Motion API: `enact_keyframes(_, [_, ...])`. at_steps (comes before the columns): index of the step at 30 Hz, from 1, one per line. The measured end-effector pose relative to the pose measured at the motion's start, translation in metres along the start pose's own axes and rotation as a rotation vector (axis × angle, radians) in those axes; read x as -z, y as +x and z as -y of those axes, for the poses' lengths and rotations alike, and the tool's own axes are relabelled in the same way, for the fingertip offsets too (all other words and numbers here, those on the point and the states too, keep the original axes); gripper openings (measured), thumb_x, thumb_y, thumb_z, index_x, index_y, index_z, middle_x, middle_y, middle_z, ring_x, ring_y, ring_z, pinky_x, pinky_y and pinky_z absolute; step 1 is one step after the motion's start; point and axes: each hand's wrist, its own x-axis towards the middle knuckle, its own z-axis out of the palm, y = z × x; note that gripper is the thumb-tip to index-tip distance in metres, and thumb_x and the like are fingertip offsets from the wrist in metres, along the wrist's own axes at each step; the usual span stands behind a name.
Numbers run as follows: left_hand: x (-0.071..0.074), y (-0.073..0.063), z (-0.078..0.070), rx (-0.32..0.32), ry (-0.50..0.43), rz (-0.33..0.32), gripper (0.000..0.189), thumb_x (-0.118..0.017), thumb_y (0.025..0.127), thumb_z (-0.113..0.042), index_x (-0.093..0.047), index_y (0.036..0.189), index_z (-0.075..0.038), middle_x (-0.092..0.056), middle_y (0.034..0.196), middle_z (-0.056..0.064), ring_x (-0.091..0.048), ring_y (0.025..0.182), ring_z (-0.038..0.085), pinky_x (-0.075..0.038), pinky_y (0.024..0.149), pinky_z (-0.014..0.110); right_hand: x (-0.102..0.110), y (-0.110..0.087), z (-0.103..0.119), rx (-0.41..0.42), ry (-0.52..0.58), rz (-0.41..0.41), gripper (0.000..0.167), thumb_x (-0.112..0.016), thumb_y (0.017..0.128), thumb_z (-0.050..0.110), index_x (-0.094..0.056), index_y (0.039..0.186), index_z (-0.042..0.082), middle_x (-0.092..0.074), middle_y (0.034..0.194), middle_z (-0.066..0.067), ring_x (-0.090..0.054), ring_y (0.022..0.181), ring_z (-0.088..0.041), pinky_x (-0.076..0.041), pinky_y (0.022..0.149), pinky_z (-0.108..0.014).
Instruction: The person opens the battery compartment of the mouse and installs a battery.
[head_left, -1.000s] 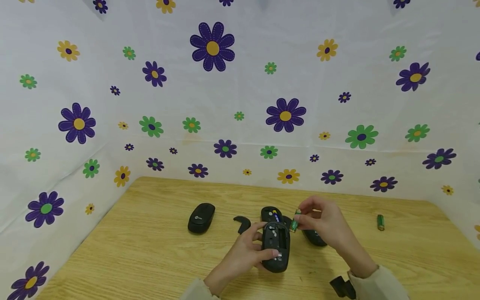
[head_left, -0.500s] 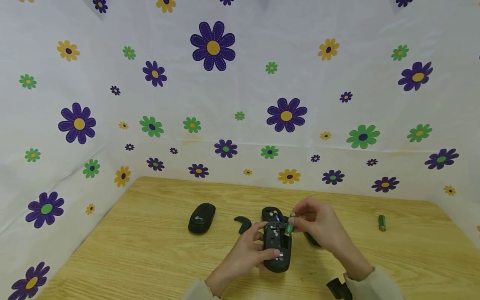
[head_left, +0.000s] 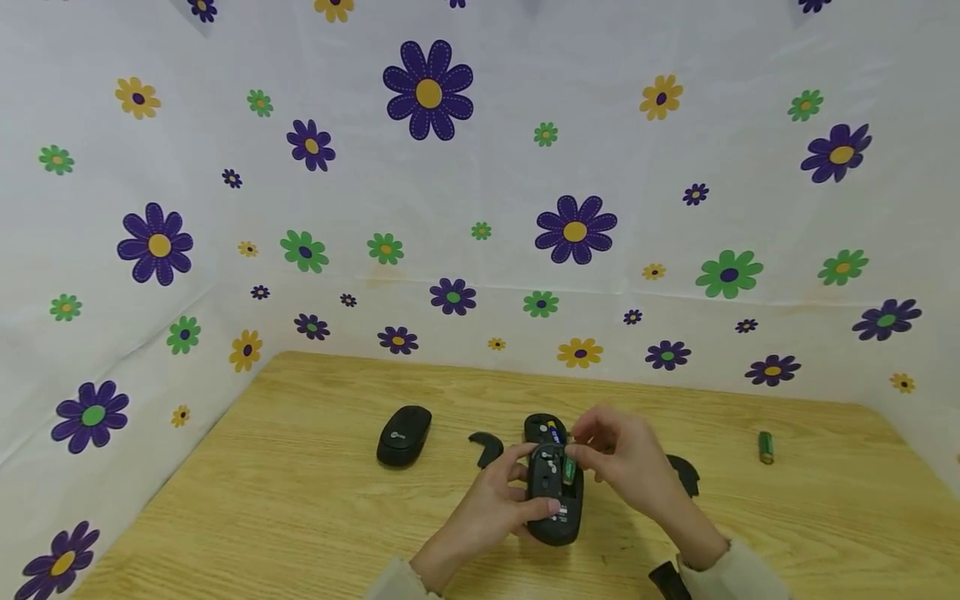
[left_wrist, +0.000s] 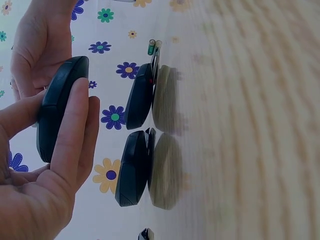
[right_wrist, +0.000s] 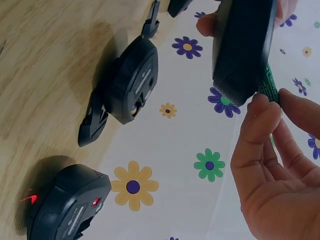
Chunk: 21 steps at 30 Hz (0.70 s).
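My left hand grips a black computer mouse along its sides, underside up and battery slot uncovered. A green battery is pinched between thumb and fingers of my right hand. It lies slanted over the slot, its lower end right at the opening. In the right wrist view, the mouse body hides part of this battery. Behind the held mouse, a second mouse lies underside up with a blue and yellow battery in its slot.
To the left stands a black mouse, top side up. One curved black cover lies beside the held mouse, and a dark piece shows beyond my right wrist. Another green battery is at the far right. A mouse glows red underneath.
My right hand has moved left and slightly down, bringing the green battery from beside the held mouse to over its slot. The left hand has stayed nearly still.
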Motion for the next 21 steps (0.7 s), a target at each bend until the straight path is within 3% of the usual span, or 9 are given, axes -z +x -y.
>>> enact_keyframes(10, [-0.001, 0.003, -0.002, -0.001, 0.013, -0.014, 0.070, -0.072, 0.090, 0.003, -0.038, 0.151, -0.002, -0.060, 0.109, 0.014, -0.071, 0.094, 0.032, -0.063, 0.062, 0.044, -0.007, 0.001, -0.003, 0.102, -0.158, -0.060, 0.016, -0.077, 0.086, -0.003, -0.068, 0.091, 0.008, -0.066, 0.082, 0.003, -0.060, 0.072, -0.012, -0.051, 0.060, -0.025])
enact_keyframes(18, [-0.005, 0.001, -0.001, -0.017, -0.011, -0.038, 0.068, -0.072, 0.090, 0.005, -0.041, 0.149, -0.001, -0.060, 0.107, 0.014, -0.071, 0.094, 0.032, -0.063, 0.063, 0.040, -0.008, -0.006, -0.011, 0.123, -0.151, -0.048, 0.017, -0.081, 0.085, 0.000, -0.069, 0.090, 0.012, -0.060, 0.088, 0.004, -0.058, 0.073, -0.009, -0.050, 0.058, -0.025])
enact_keyframes(21, [-0.005, 0.002, -0.002, -0.016, -0.021, -0.036, 0.068, -0.072, 0.090, 0.005, -0.040, 0.150, -0.002, -0.060, 0.110, 0.014, -0.071, 0.095, 0.032, -0.063, 0.064, 0.041, -0.008, -0.006, -0.010, 0.071, -0.101, -0.044, 0.015, -0.076, 0.090, 0.003, -0.068, 0.103, 0.005, -0.063, 0.093, -0.002, -0.061, 0.077, -0.013, -0.054, 0.060, -0.026])
